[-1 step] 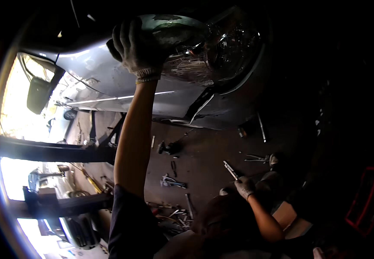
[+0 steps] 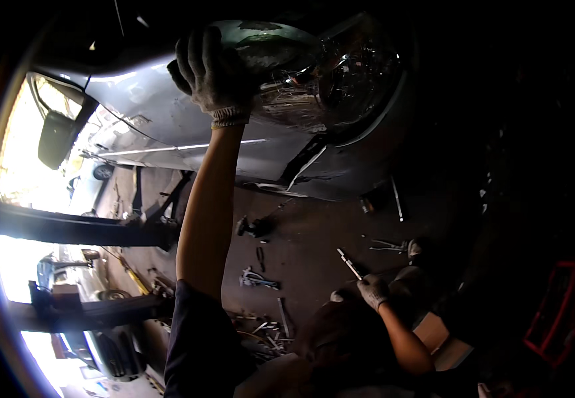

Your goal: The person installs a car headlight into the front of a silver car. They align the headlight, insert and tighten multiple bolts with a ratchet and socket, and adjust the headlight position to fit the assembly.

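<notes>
My left hand, in a grey knit glove, reaches up and rests on the grey car body beside the headlight. Its fingers are stretched and slightly apart, and part of the palm side is hidden. Lower down, my right hand, also gloved, is closed around a slim silver rod-shaped metal tool. The tool points up and left, over the floor; its exact kind is too dark to tell.
Pliers-like tools, a dark power tool and several loose metal tools lie on the floor. An open cardboard box is at lower right, near a red frame. Dark lift posts stand at left.
The view has shifted slightly, so floor things sit a little further left and up. Both hands keep their places, and the tool in my right hand looks slightly turned.
</notes>
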`<move>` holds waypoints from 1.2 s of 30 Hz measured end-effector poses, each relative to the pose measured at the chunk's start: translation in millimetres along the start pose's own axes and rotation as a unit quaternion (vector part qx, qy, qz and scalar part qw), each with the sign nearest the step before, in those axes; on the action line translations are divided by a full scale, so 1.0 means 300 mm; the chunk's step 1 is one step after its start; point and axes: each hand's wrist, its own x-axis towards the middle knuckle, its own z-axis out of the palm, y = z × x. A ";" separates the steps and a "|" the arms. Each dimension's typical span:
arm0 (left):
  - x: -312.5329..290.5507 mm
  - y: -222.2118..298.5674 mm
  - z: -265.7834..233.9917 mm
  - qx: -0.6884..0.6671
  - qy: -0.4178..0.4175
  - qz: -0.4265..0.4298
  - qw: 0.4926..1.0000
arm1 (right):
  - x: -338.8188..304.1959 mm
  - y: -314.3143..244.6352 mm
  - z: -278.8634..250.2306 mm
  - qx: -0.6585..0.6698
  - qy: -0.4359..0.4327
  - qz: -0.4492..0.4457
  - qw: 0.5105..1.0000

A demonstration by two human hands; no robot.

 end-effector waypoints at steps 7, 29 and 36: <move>-0.155 0.016 -0.045 -0.009 0.029 -0.074 0.997 | -0.041 0.293 -0.161 0.027 0.046 -0.053 0.997; -1.070 0.480 -0.129 -0.121 -0.076 -0.370 0.918 | 0.017 0.651 -0.219 -0.327 0.090 -0.079 0.937; -1.089 0.485 -0.160 -0.125 -0.036 -0.375 0.918 | 0.064 0.659 -0.161 -0.386 0.161 -0.190 0.888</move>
